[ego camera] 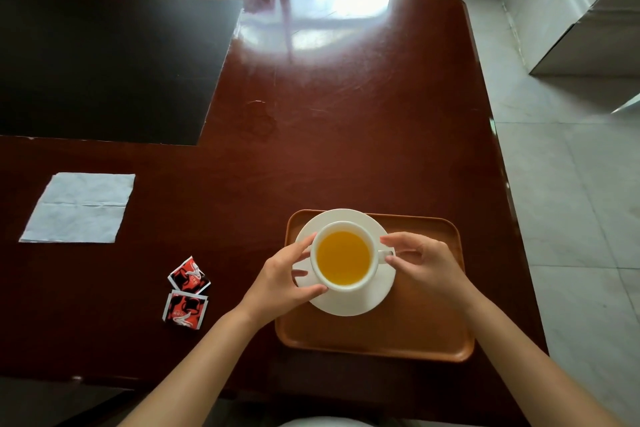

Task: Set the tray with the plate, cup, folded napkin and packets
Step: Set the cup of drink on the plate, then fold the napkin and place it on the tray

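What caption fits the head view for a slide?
Both hands, left hand and right hand, steady a full cup on the plate on the tray; napkin and packets wait.

1. Daylight comes in from the far side of the room; a white glare patch lies on the glossy reddish-brown wooden table (346,97) at its far edge.
2. The near half of the table sits dim, and the matte black rectangular mat (104,69) is almost featureless.
3. The pale tiled floor (571,184) on the right is bright and washed out.
4. Wide-angle distortion bows the table's edges and splays the forearms at the bottom corners.
5. The centre is sharp; the far top strip is murky and soft.
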A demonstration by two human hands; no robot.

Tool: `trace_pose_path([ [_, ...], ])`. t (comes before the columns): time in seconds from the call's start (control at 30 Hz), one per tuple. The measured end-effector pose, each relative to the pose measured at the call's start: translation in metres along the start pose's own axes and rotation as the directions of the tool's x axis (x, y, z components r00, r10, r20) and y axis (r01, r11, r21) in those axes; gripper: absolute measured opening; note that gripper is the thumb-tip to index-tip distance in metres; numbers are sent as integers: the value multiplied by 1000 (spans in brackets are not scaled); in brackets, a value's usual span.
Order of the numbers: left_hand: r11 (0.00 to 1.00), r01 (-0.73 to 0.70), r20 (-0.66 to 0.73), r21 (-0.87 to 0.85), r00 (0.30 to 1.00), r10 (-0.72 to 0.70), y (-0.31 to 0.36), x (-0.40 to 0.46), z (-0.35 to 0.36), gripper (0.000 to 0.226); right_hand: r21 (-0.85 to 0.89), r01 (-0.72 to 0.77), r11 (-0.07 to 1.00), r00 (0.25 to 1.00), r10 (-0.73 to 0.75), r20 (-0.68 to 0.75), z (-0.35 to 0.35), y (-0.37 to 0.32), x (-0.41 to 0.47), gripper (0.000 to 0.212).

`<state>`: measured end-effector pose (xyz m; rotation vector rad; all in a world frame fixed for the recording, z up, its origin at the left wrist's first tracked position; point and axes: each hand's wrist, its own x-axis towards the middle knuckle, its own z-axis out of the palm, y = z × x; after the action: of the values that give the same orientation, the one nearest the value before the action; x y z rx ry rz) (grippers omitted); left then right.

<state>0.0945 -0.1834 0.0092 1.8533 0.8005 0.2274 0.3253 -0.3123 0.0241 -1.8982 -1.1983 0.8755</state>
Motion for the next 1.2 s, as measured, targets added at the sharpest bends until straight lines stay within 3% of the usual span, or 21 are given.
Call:
trace_pose_path([
  [0.13, 995, 5, -31, 96, 1000, -2, 5, -5, -21, 71, -72, 109, 991, 994, -111, -20, -5, -27, 15, 29],
  [0.2, 981, 5, -72, 196, 997, 9, 12, -7, -35, 53, -136, 163, 977, 987, -163, 15, -1, -45, 24, 28],
  [0.33, 894, 82, -259, 440, 965, 39, 27, -17, -63, 29, -370, 242, 897, 969, -239, 57, 26, -85, 43, 30],
  [0.53, 797, 200, -437, 570, 895, 88, 34, -51, -108, 32, -549, 361, 754, 931, -330, 158, 86, -151, 67, 37],
  [1.03, 687, 258, -497, 680, 850, 173, -40, -158, -245, 38, -707, 355, 612, 915, -384, 126, 250, -257, 57, 37],
  [1.2, 551, 312, -465, 774, 871, 161, -72, -190, -292, 42, -737, 298, 607, 935, -340, 99, 310, -292, 49, 36],
])
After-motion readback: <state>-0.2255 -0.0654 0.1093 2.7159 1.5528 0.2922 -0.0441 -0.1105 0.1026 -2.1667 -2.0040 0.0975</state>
